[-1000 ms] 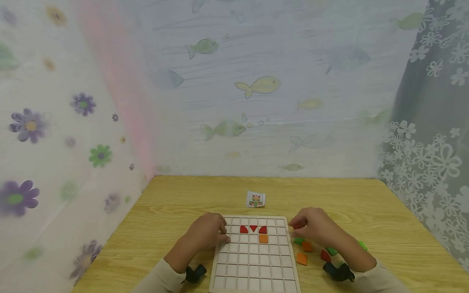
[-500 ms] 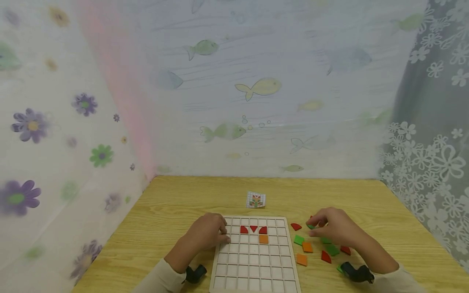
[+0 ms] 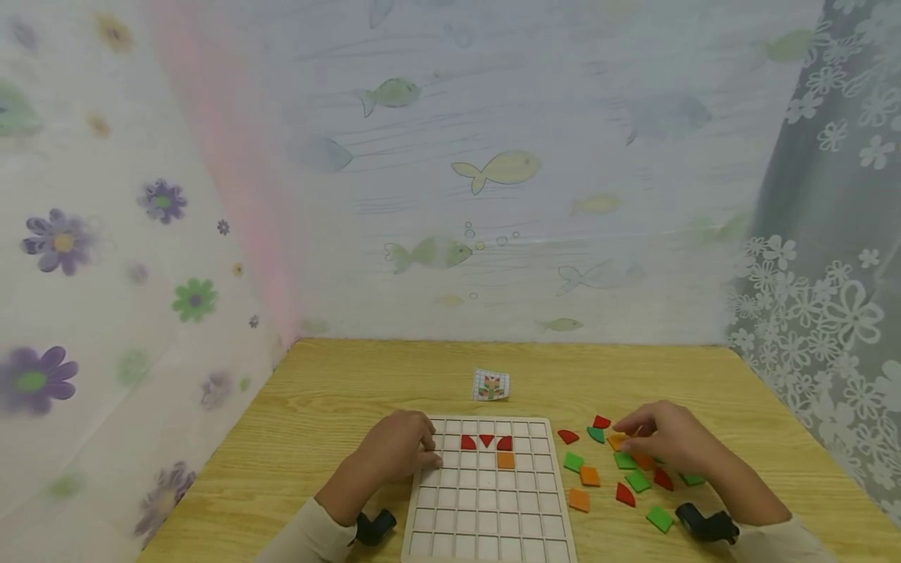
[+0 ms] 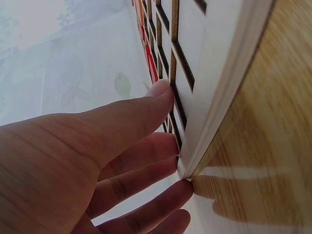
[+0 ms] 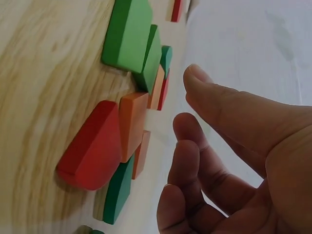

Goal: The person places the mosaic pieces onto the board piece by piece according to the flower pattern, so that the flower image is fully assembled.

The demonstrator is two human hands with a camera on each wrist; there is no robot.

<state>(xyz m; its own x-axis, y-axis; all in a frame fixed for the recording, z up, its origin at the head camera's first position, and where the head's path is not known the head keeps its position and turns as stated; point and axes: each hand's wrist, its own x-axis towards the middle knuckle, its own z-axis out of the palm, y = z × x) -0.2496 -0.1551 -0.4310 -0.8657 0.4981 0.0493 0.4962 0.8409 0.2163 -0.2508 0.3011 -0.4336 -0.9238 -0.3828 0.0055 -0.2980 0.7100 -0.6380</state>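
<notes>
My left hand (image 3: 397, 444) rests at the far left corner of a wooden grid board (image 3: 468, 498). In the left wrist view its thumb (image 4: 141, 114) lies on the grid and the other fingertips touch the board's edge. Red pieces, among them a red triangle (image 3: 486, 440), and an orange square (image 3: 505, 460) sit in the board's cells. Over the loose pieces at the right hovers my right hand (image 3: 679, 438), nearest an orange square (image 3: 617, 442). The right wrist view shows a gap between thumb and fingers, apart from a red quarter-circle (image 5: 92, 146) and a green square (image 5: 127, 36).
A small card (image 3: 491, 385) printed with a coloured grid pattern lies beyond the board. Several loose pieces, including a green square (image 3: 660, 518) and a red quarter-circle (image 3: 625, 493), are scattered on the wooden table (image 3: 338, 383). Printed curtains (image 3: 521, 117) hang around it.
My right hand has moved rightward from the board's right edge to above the loose pieces, uncovering red, green and orange ones. The left hand has stayed in place.
</notes>
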